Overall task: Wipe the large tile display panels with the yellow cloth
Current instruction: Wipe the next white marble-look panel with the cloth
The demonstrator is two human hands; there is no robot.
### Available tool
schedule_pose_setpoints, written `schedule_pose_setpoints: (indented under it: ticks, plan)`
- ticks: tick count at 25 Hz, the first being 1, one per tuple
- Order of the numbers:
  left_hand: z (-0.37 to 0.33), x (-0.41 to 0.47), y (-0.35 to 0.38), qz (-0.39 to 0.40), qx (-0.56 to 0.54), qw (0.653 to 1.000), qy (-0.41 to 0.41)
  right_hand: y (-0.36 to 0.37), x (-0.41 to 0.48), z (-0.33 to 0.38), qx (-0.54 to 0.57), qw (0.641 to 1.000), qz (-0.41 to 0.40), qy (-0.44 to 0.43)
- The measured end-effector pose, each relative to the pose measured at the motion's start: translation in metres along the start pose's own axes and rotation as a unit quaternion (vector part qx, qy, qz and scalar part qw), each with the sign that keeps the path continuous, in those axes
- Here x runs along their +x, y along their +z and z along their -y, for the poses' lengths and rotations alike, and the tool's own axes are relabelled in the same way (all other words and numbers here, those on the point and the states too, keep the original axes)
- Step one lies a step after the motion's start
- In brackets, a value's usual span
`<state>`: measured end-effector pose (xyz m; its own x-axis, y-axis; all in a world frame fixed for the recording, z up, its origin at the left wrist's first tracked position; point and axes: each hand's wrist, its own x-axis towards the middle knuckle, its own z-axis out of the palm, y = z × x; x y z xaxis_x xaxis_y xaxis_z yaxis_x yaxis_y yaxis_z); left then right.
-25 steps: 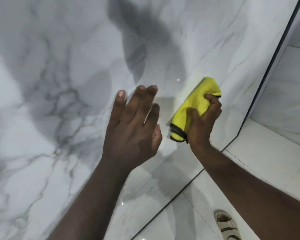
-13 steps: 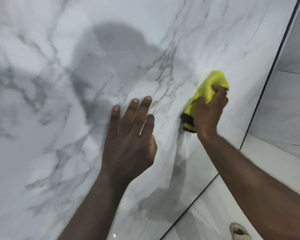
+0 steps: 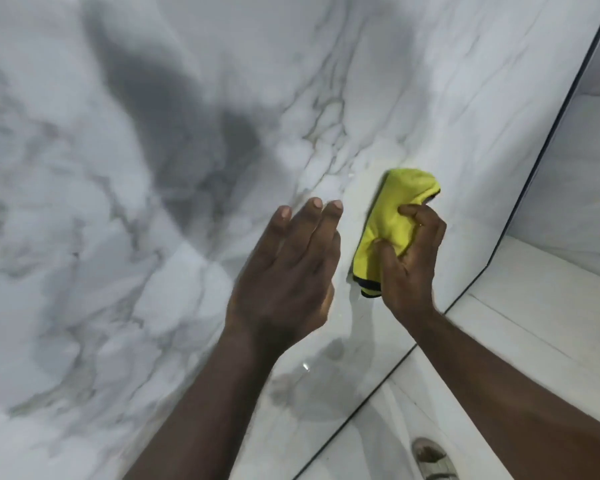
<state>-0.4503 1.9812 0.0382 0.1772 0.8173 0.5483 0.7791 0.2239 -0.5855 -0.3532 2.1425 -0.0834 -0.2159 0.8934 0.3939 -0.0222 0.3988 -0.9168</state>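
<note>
The right hand (image 3: 409, 258) grips a bunched yellow cloth (image 3: 392, 223) with black edging, its fingers (image 3: 416, 211) curled round it, against the glossy grey-veined marble tile panel (image 3: 136, 202). Just beside it, the left hand (image 3: 288, 271) lies with fingers straight and open, seemingly flat on the panel, though contact is unclear. Below right, a sandalled foot (image 3: 433, 459) stands on the pale floor (image 3: 534, 306).

Slides cloth (image 3: 395, 216) down the panel (image 3: 118, 202) toward left hand (image 3: 288, 271), now just beside it; bunches it tighter in right hand (image 3: 413, 268).
</note>
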Motion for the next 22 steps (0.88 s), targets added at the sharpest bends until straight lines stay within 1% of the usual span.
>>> schedule_pose_setpoints:
  ticks: [1,2,3,4,6,7,8,9,10,11,13,14,15,16,17,18,20,21,22]
  plan:
    - [-0.001,-0.003,0.004,-0.002,0.028,0.999,0.016,0.002,0.001,-0.021,-0.006,0.997,-0.018,0.072]
    - [-0.001,-0.007,0.006,0.002,0.054,0.998,0.026,0.003,0.002,-0.041,0.017,0.978,-0.038,0.204]
    - [-0.001,-0.007,0.009,0.009,0.069,0.997,0.028,0.002,0.005,-0.062,0.008,0.941,-0.047,0.334]
    - [-0.003,-0.007,0.01,0.014,0.076,0.997,0.026,-0.002,0.004,-0.074,-0.005,0.931,-0.047,0.362]
    - [-0.004,-0.007,0.011,0.015,0.092,0.995,0.025,-0.01,-0.004,-0.085,-0.02,0.971,-0.013,0.238]
    - [-0.005,-0.007,0.01,0.016,0.104,0.994,0.026,-0.013,-0.007,-0.098,-0.035,0.981,-0.001,0.193]
    - [-0.005,-0.007,0.01,0.017,0.119,0.992,0.029,-0.016,-0.004,-0.107,-0.032,0.977,0.005,0.211]
    - [-0.004,-0.007,0.009,0.016,0.138,0.99,0.029,-0.016,0.003,-0.111,-0.03,0.961,0.002,0.273]
    - [-0.004,-0.008,0.008,0.013,0.155,0.987,0.033,-0.014,0.007,-0.113,-0.035,0.933,-0.003,0.357]
    - [-0.004,-0.007,0.008,0.01,0.165,0.985,0.041,-0.012,0.009,-0.113,-0.048,0.916,-0.013,0.399]
    - [-0.004,-0.005,0.01,0.004,0.166,0.985,0.052,-0.01,0.005,-0.108,-0.053,0.945,-0.023,0.321]
    - [-0.004,-0.005,0.011,0.0,0.167,0.985,0.054,-0.012,0.002,-0.112,-0.059,0.951,-0.021,0.302]
    - [-0.004,-0.006,0.011,-0.002,0.169,0.984,0.056,-0.017,0.004,-0.118,-0.091,0.949,-0.002,0.302]
    - [-0.005,-0.006,0.01,-0.001,0.172,0.983,0.057,-0.02,0.011,-0.122,-0.094,0.935,0.017,0.342]
    - [-0.004,-0.006,0.01,-0.001,0.172,0.983,0.058,-0.02,0.015,-0.125,-0.099,0.914,0.024,0.394]
    - [-0.004,-0.006,0.01,0.0,0.168,0.984,0.056,-0.018,0.018,-0.122,-0.1,0.903,0.019,0.418]
    - [-0.004,-0.007,0.011,0.005,0.161,0.986,0.048,-0.017,0.015,-0.11,-0.089,0.935,0.005,0.344]
    - [-0.003,-0.007,0.01,0.008,0.157,0.987,0.046,-0.019,0.011,-0.098,-0.072,0.946,-0.006,0.316]
    - [-0.003,-0.006,0.01,0.014,0.148,0.988,0.043,-0.019,0.006,-0.093,-0.067,0.949,0.0,0.309]
